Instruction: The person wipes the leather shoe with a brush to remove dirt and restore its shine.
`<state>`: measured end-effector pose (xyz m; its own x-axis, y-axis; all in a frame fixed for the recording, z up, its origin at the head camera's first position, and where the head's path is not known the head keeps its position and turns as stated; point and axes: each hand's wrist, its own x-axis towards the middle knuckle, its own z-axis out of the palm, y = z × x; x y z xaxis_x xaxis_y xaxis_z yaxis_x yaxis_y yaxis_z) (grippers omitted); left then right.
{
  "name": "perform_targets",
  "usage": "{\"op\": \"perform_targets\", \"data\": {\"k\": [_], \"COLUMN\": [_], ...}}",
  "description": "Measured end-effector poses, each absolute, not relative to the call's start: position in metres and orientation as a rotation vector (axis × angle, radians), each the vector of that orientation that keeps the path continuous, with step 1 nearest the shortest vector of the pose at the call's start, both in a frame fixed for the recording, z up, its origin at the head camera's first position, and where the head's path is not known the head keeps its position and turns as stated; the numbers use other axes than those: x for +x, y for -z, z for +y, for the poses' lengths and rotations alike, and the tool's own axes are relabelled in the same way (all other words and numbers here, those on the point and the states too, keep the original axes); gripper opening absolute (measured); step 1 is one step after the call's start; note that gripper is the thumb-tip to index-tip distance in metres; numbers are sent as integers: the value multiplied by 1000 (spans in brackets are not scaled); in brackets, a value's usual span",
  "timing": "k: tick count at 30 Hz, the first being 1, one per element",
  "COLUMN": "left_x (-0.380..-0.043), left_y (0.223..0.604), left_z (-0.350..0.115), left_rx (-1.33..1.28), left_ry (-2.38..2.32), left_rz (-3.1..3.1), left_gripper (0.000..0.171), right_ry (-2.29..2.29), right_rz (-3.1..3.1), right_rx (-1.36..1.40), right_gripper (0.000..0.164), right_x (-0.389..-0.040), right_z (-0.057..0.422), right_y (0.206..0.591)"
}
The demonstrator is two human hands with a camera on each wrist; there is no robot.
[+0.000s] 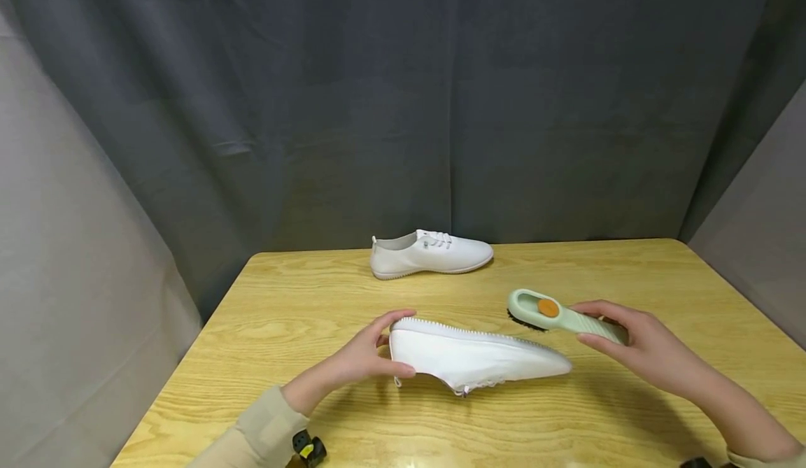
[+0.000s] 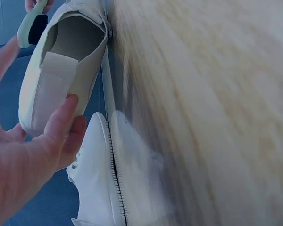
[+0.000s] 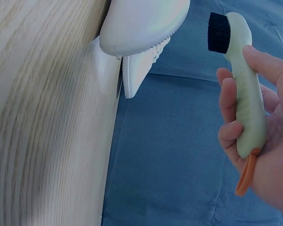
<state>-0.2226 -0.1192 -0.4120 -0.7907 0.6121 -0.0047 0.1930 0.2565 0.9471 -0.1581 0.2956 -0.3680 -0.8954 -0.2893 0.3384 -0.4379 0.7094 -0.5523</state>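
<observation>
Beige cuff (image 1: 267, 419) foremost, left hand (image 1: 365, 352) on a white shoe (image 1: 472, 357), right hand (image 1: 645, 345) on a brush (image 1: 571, 320)

Reaching from the lower left, the left hand grips the shoe's heel, thumb low on the smooth upper, a finger against the toothed sole (image 1: 469, 335). The shoe is upside down over the table (image 1: 302, 300), toe to the right; whether its laces touch the wood-grained top cannot be told. Slanting in from the lower right, the right hand curls its fingers round the brush's ribbed, pale green handle (image 3: 248, 101). Black bristles (image 3: 219, 33) face down, near the shoe but apart from it; an orange loop (image 3: 246, 176) hangs from the handle. Behind, a second white shoe (image 1: 434, 257) stands upright before a creased grey curtain (image 1: 352, 104).
</observation>
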Motion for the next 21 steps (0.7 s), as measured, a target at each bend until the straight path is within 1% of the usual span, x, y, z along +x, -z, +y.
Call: {"op": "perform_targets", "data": {"k": [3,5,13,17,21], "left_x": [-221,-220,-215,-215,-216], "left_y": [412,412,409,408,406], "left_z": [-119,-118,-115,-114,-113], "left_rx": [779,776,727,714,726], "left_ry": [-1509,-1519,-1493,-1481,-1488], "left_rz": [2177,2162,2222,2255,2266], "left_gripper": [98,101,97,95,94], "right_ry": [-962,-962,-948,-881,-830], "right_rz": [-2679,-2670,-2609,-2548,-2473], "right_rx": [600,616,701,759,881], "right_gripper": [33,32,33,37,38], "right_x": [-158,-159,-162,-162,-161], "right_z": [293,291,270,250,224], "right_y": [368,368,362,357,355]}}
